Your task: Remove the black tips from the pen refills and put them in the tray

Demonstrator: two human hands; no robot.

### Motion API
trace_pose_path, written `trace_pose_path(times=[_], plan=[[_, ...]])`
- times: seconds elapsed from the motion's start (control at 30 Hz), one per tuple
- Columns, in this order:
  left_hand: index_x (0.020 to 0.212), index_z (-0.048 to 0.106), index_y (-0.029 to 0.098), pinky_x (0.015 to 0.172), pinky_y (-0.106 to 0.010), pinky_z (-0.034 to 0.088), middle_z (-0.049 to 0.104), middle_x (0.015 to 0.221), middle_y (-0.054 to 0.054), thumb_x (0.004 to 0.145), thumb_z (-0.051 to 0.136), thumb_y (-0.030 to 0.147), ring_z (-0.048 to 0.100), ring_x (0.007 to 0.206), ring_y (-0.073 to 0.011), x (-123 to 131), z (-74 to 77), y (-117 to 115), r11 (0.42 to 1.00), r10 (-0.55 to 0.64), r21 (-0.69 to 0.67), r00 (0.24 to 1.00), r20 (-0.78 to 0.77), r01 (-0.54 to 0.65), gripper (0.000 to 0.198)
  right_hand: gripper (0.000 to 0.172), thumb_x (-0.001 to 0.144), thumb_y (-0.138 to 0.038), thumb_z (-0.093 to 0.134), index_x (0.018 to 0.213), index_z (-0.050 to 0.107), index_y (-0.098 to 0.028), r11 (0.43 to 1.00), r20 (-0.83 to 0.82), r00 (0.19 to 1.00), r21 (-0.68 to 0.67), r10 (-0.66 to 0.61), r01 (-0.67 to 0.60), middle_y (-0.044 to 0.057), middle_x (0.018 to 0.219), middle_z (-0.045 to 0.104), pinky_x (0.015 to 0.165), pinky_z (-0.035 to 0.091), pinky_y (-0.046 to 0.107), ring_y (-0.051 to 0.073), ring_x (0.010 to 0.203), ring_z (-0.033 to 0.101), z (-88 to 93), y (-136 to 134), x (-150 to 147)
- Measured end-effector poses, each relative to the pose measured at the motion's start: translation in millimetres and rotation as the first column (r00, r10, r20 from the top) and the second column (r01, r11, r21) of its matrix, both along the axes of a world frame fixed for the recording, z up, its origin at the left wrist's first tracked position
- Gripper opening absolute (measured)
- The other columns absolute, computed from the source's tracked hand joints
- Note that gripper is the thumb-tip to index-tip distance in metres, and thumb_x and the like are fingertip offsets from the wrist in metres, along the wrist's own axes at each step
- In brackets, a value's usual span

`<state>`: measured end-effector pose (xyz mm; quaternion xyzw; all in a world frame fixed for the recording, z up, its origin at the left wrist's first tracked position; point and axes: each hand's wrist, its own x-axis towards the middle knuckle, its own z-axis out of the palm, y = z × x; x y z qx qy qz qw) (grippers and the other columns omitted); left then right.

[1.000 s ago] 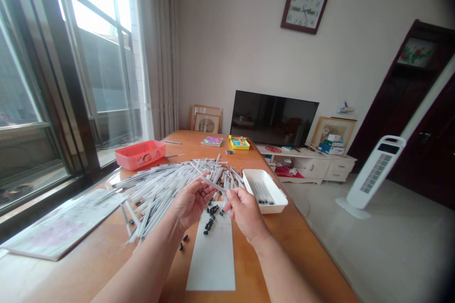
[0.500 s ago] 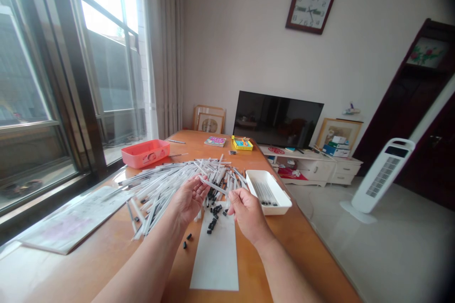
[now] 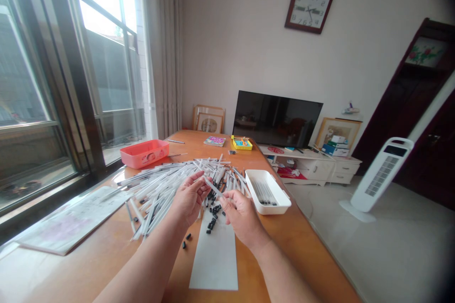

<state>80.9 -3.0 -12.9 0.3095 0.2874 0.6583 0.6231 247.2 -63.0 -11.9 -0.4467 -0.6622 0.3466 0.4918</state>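
Seen from my remote console: 2 bare hands work over a wooden table [image 3: 256, 265] in a sunlit room. The right hand [image 3: 242, 218] pinches 1 thin white plastic tube [image 3: 213, 186] near its lower end, thumb and fingertips [image 3: 228, 201] pressed together. The tube angles up toward the left hand [image 3: 190, 198], whose curled fingers [image 3: 199, 182] sit at its upper end; I cannot tell whether they touch it. A heap of white tubes [image 3: 167, 190] lies just behind the hands, and small black caps [image 3: 212, 223] sit on and beside a white paper strip [image 3: 213, 265]. To the right, a white plastic tray [image 3: 272, 209] holds black-tipped tubes [image 3: 265, 193]. A coral plastic box [image 3: 144, 154] stands beyond the heap.
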Motion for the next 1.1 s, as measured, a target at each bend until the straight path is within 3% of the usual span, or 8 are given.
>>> trace_pose_path(times=[0.1, 0.27, 0.4, 0.7, 1.1], plan=[[0.117, 0.065, 0.015, 0.079, -0.025, 0.059, 0.076, 0.092, -0.011, 0.082, 0.072, 0.013, 0.074, 0.084, -0.0170, 6.8, 1.4, -5.2, 0.999, -0.036, -0.012, 0.999, -0.005, 0.036, 0.035, 0.028, 0.094, -0.043, 0.054, 0.106, 0.065, -0.020, 0.999, 0.043, 0.999, 0.048, -0.001, -0.001, -0.005, 0.059, 0.050, 0.049, 0.033, 0.024, 0.013, 0.050, 0.044, -2.3, 0.9, -1.8], [0.114, 0.067, 0.015, 0.079, -0.027, 0.059, 0.076, 0.091, -0.011, 0.085, 0.071, 0.020, 0.073, 0.084, -0.0172, 14.9, 1.5, -11.4, 1.000, -0.013, -0.025, 1.000, 0.001, 0.013, 0.030, 0.026, 0.094, -0.039, 0.052, 0.102, 0.068, -0.020, 0.997, 0.046, 0.999, 0.075, -0.007, 0.003, -0.005, 0.058, 0.047, 0.051, 0.032, 0.024, 0.012, 0.050, 0.037, -2.4, 1.9, -0.7], [0.112, 0.069, 0.014, 0.080, -0.027, 0.058, 0.076, 0.089, -0.010, 0.082, 0.074, 0.021, 0.073, 0.083, -0.0171, 17.2, 2.3, -14.1, 0.999, 0.022, -0.029, 1.000, -0.013, -0.023, 0.031, 0.026, 0.093, -0.038, 0.052, 0.101, 0.069, -0.020, 0.995, 0.053, 0.998, 0.094, -0.022, 0.017, -0.004, 0.060, 0.050, 0.054, 0.035, 0.025, 0.013, 0.053, 0.040, -1.1, 0.1, 0.0], [0.111, 0.070, 0.014, 0.078, -0.025, 0.056, 0.076, 0.086, -0.008, 0.077, 0.079, 0.022, 0.071, 0.077, -0.0148, 19.1, 2.0, -17.8, 0.998, 0.061, -0.027, 0.997, -0.036, -0.062, 0.036, 0.026, 0.092, -0.041, 0.053, 0.097, 0.068, -0.020, 0.999, -0.001, 1.000, 0.052, 0.009, -0.009, -0.004, 0.060, 0.047, 0.053, 0.033, 0.024, 0.013, 0.054, 0.037, -0.2, 0.6, 0.0], [0.108, 0.071, 0.016, 0.087, -0.027, 0.055, 0.075, 0.090, -0.005, 0.075, 0.081, 0.023, 0.071, 0.086, -0.0149, 22.7, -0.6, -17.4, 0.996, 0.095, -0.001, 0.996, -0.003, -0.095, 0.035, 0.030, 0.089, -0.046, 0.055, 0.094, 0.067, -0.019, 0.999, -0.116, 0.992, -0.014, 0.051, -0.053, -0.006, 0.059, 0.040, 0.050, 0.026, 0.024, 0.012, 0.054, 0.031, 3.5, -0.2, -1.6]])
